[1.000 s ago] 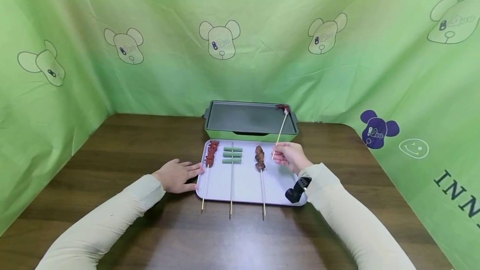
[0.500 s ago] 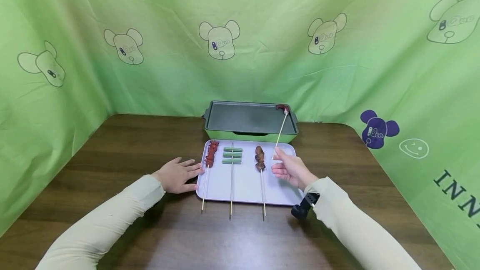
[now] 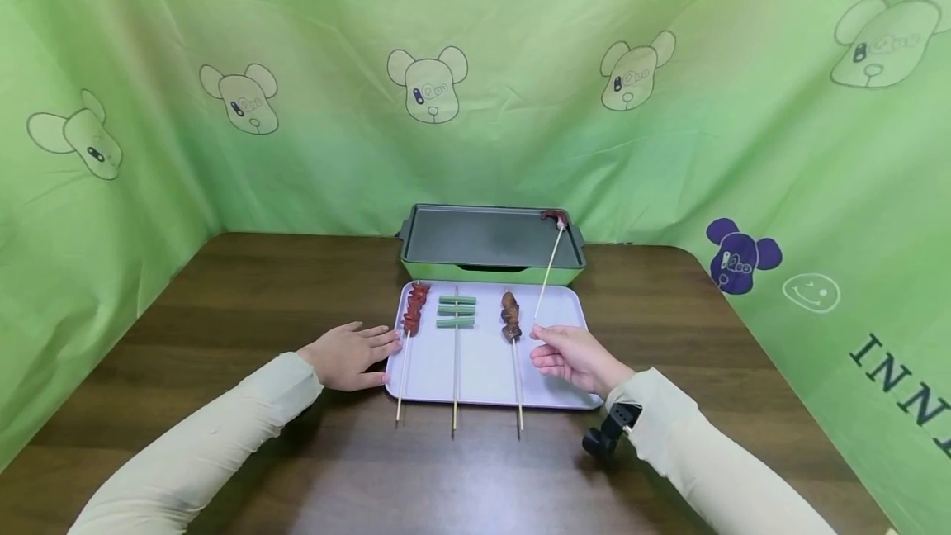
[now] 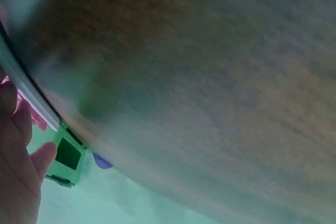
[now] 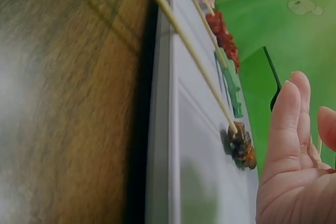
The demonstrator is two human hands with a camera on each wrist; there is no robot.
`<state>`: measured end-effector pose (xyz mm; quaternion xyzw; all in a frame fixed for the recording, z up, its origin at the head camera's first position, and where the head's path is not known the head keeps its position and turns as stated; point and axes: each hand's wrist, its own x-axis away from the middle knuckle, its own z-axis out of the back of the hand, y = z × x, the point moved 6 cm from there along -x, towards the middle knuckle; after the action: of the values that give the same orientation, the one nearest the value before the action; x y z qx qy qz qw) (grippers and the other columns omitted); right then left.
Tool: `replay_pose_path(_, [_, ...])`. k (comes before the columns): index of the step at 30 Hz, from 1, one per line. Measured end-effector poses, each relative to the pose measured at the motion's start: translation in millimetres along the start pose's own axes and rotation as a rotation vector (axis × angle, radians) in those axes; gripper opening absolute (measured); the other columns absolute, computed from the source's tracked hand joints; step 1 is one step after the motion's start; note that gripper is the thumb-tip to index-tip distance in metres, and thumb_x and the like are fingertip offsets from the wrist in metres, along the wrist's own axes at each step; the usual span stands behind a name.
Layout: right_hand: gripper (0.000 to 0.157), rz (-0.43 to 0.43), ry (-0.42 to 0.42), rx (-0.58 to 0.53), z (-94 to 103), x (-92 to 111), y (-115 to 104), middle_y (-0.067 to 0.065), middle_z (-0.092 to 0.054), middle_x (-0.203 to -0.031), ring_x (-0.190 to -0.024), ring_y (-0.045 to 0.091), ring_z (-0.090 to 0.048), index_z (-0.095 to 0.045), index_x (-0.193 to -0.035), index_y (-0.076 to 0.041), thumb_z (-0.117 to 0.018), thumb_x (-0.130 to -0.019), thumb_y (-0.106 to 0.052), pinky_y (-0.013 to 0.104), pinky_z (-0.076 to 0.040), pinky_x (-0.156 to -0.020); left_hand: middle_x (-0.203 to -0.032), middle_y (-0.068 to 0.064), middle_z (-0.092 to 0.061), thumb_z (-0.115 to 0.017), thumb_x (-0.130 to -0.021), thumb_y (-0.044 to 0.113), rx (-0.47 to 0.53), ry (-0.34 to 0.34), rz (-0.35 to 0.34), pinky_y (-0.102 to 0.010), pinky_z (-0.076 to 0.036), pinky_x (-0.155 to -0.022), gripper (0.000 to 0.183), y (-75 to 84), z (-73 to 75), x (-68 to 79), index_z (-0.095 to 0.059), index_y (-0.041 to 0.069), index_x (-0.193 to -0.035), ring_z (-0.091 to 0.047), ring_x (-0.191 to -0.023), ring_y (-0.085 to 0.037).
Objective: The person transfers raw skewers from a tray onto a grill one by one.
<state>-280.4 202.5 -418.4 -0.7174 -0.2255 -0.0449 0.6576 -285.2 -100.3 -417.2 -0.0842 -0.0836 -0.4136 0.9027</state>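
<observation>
My right hand (image 3: pixel 575 356) hovers over the right part of the white tray (image 3: pixel 483 382), fingers loosely extended. Just beyond its fingertips is the lower end of a skewer (image 3: pixel 549 272), which slants up to the grill plate (image 3: pixel 483 236); dark red food on its tip lies in the plate's far right corner. In the right wrist view the fingers (image 5: pixel 286 124) are straight. My left hand (image 3: pixel 345 356) lies spread, fingertips at the tray's left rim. On the tray lie a red meat skewer (image 3: pixel 413 310), a green vegetable skewer (image 3: pixel 456 312) and a brown meat skewer (image 3: pixel 510 319).
The grill's green base (image 3: pixel 446 272) stands directly behind the tray on a brown wooden table (image 3: pixel 297 271). Three skewer sticks jut over the tray's front edge. A green printed curtain (image 3: pixel 312 180) encloses the back and sides.
My right hand has let go of the skewer's stick and drawn back toward me. The skewer stays leaning on the grill. The left hand holds its place; the head view has shifted slightly.
</observation>
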Motion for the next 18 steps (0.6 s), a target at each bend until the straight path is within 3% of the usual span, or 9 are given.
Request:
replay_pose_path(13, [0.019, 0.026, -0.017, -0.005, -2.0, -0.1, 1.5, 0.001, -0.064, -0.068, -0.057, 0.005, -0.064, -0.050, -0.110, 0.006, -0.044, -0.102, -0.011, 0.018, -0.052, -0.057, -0.146, -0.015, -0.043, -0.046, -0.099, 0.035, 0.013, 0.028, -0.112, -0.040, -0.033, -0.108, 0.054, 9.1, 1.5, 0.3, -0.047, -0.001, -0.140, -0.038, -0.136, -0.028])
replay_pose_path(18, [0.014, -0.026, -0.009, 0.113, -2.4, 1.0, 6.1, 0.001, -0.063, -0.065, -0.054, 0.004, -0.062, -0.053, -0.103, 0.005, -0.049, -0.098, -0.008, 0.018, -0.052, -0.054, -0.146, -0.014, -0.043, -0.046, -0.099, 0.035, -0.005, 0.025, -0.104, -0.041, -0.034, -0.107, 0.054, 9.7, 3.5, -0.7, -0.047, 0.000, -0.140, -0.038, -0.136, -0.028])
